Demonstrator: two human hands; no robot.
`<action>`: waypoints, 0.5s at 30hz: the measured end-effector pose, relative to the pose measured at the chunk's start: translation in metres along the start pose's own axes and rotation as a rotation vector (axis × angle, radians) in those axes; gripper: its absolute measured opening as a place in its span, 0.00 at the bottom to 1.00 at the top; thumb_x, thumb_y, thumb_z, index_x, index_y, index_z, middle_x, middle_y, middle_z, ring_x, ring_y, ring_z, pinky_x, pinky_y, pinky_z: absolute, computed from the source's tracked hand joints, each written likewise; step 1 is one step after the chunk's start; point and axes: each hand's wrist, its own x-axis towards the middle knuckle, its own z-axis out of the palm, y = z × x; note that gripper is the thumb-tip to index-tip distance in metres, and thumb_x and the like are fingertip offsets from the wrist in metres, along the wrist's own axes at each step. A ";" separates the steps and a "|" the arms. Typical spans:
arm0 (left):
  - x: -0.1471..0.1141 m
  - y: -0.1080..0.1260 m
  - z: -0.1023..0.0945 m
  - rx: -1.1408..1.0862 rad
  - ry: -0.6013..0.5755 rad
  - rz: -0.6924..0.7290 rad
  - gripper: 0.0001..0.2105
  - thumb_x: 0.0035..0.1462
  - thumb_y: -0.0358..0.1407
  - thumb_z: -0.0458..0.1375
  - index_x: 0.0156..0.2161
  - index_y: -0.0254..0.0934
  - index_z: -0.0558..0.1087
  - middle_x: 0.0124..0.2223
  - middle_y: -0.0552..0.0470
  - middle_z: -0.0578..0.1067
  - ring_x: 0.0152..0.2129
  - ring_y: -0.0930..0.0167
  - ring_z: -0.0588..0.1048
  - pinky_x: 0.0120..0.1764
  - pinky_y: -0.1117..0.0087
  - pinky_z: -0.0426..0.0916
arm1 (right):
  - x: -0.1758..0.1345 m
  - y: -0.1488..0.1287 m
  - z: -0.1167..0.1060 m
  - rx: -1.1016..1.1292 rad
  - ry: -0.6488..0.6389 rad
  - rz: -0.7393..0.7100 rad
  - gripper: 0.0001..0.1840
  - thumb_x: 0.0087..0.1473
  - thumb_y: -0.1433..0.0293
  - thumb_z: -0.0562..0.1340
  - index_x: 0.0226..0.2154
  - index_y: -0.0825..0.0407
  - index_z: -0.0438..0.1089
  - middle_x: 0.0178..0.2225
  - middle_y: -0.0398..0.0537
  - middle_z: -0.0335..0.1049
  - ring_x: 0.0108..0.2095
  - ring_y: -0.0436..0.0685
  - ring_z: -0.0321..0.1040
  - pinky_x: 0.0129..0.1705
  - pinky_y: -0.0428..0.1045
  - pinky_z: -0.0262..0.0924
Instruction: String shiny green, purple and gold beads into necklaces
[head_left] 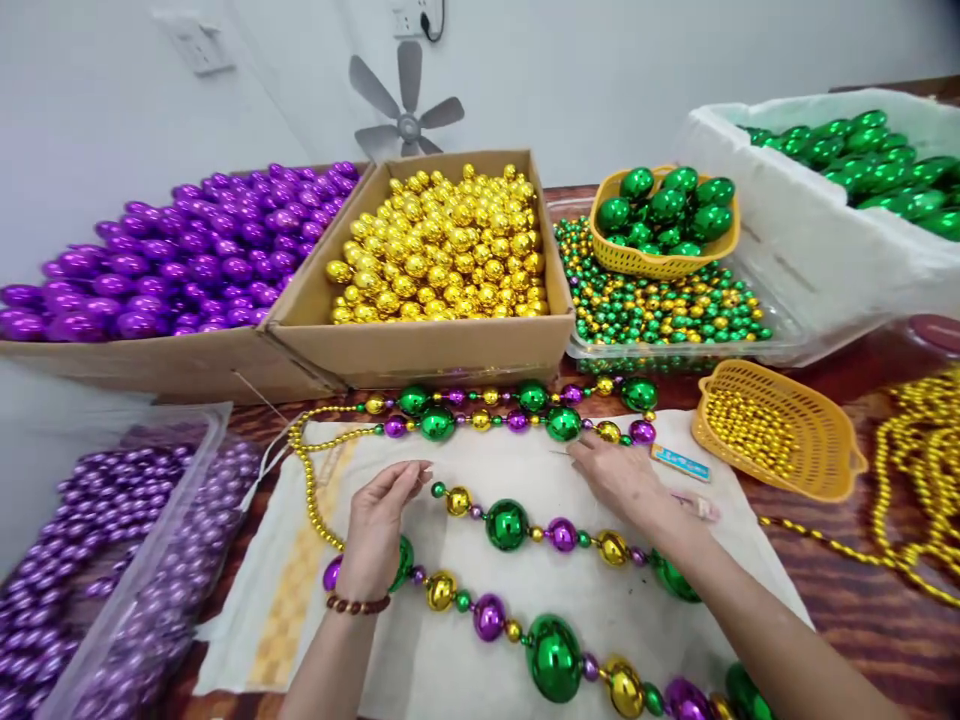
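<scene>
My left hand, with a brown bead bracelet at the wrist, pinches a barely visible thread at the end of a bead strand. That strand has green, gold and purple balls of mixed sizes and runs right, under my right forearm. Between the closed fingers of my right hand, a thin needle points left. Just beyond this hand lies a finished-looking double row of beads, joined to a small gold bead chain. A second stretch of large beads crosses the white cloth nearer me.
Cardboard boxes hold purple balls and gold balls. Behind right are a basket of green balls on a tray of small beads and a white foam box. A yellow basket and gold chains lie right; lilac beads left.
</scene>
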 end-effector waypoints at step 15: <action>-0.002 0.013 -0.039 0.412 -0.075 0.336 0.14 0.58 0.42 0.56 0.43 0.37 0.77 0.43 0.45 0.78 0.41 0.63 0.75 0.46 0.64 0.68 | 0.083 -0.163 0.009 0.983 0.089 -0.260 0.10 0.56 0.67 0.60 0.28 0.50 0.76 0.27 0.41 0.69 0.30 0.51 0.66 0.31 0.44 0.55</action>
